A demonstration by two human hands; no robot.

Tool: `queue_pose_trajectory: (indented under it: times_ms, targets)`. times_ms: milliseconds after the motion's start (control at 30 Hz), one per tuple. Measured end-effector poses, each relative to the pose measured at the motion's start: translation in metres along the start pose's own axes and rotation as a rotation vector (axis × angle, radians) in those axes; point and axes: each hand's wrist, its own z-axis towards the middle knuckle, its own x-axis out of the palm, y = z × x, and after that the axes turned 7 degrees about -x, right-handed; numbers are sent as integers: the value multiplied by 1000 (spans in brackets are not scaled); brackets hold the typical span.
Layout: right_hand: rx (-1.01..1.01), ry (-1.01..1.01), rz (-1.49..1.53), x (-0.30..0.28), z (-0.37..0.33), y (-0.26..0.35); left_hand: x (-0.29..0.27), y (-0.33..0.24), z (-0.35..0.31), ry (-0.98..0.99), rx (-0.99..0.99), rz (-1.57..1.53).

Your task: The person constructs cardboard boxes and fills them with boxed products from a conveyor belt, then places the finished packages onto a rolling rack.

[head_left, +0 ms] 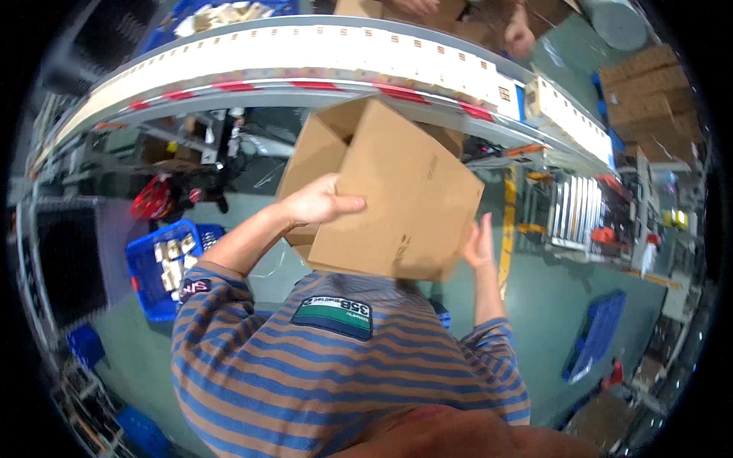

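Observation:
Held tilted in front of my body is a brown cardboard box (405,198), with its open end toward the left. My left hand (324,202) grips the edge at that open end, thumb on the outer panel and the other fingers mostly hidden behind it. On the opposite side, my right hand (479,243) is at the box's lower right edge, its visible fingers stretched out and apart. Whether the right palm touches the cardboard, I cannot tell. Shadow hides most of the box's inside.
A long bench with a red-and-white striped edge (313,85) runs across beyond the box, carrying a row of white packs (305,49). Another person's hand (519,38) shows behind it. A blue crate (141,286) of small pale pieces stands at left; stacked cartons (649,99) are far right.

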Motion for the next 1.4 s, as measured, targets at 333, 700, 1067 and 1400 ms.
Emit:
queue_pose_trajectory:
  times_ms: [333, 700, 1067, 1400]
  targets:
    - [-130, 84, -419, 41, 63, -110, 43, 110, -22, -404, -166, 1530]
    - [-635, -27, -1582, 173, 48, -9, -47, 54, -6, -1155, -77, 1648]
    - [-760, -310, -1813, 73, 145, -88, -126, 175, 45, -929, -469, 863]
    - [-363, 112, -1230, 123, 173, -66, -176, 194, 83, -370, 24, 163]
